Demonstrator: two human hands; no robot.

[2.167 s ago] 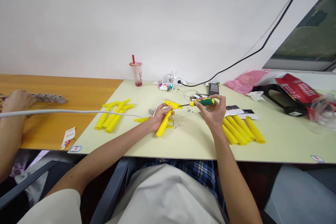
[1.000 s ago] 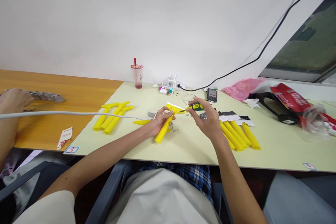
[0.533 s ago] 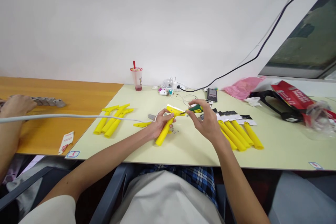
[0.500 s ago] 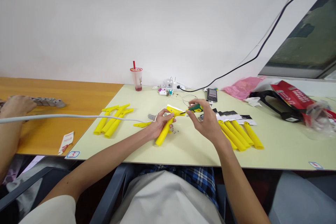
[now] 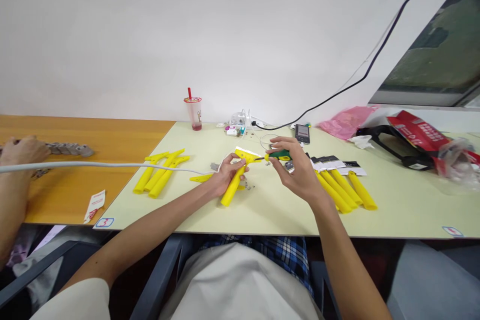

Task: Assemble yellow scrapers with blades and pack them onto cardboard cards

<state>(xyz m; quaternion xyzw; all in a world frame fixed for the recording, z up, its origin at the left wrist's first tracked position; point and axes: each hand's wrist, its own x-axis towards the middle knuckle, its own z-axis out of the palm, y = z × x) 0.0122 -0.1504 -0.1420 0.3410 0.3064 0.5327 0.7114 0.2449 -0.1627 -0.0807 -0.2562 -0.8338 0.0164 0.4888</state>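
Observation:
My left hand is closed round a yellow scraper, its handle slanting toward me and its wide head up. In my right hand, fingers pinch the green and yellow handle of a screwdriver. The screwdriver's shaft lies nearly level, its tip at the scraper's head. Below my left hand lie several small screws. A flat yellow piece rests by my left wrist, with a small grey piece behind it.
Several yellow handles lie at left; several yellow scrapers with black-and-white heads lie at right. Farther back stand a cup and a phone. A white cable crosses at left, near another person's hand.
The screwdriver's handle has turned from a slant to nearly level, and my right fingers have shifted on it. My left hand keeps its hold on the scraper.

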